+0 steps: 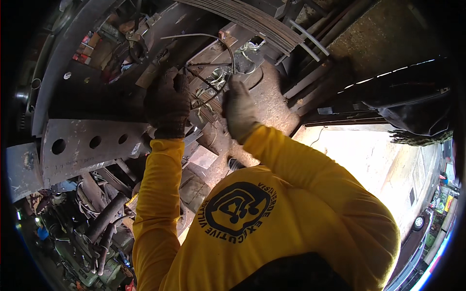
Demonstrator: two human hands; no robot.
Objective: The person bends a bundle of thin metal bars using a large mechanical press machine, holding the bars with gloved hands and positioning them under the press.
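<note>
Both my arms, in yellow sleeves, reach up into the underside of a vehicle. My left hand (167,104), in a dark glove, is closed around the end of a thin dark rod (206,63) close to a grimy steel frame. My right hand (239,111), in a dirty light glove, grips a curved dark cable (232,58) that arcs over a bundle of thin wires (209,94) lying between the two hands. The hands are about a hand's width apart.
A flat steel beam with round holes (92,143) runs left of my left arm. A stack of leaf springs (252,19) crosses the top. Greasy hoses and pipes (104,220) hang at the lower left. A bright street with a parked car (418,222) shows at the right.
</note>
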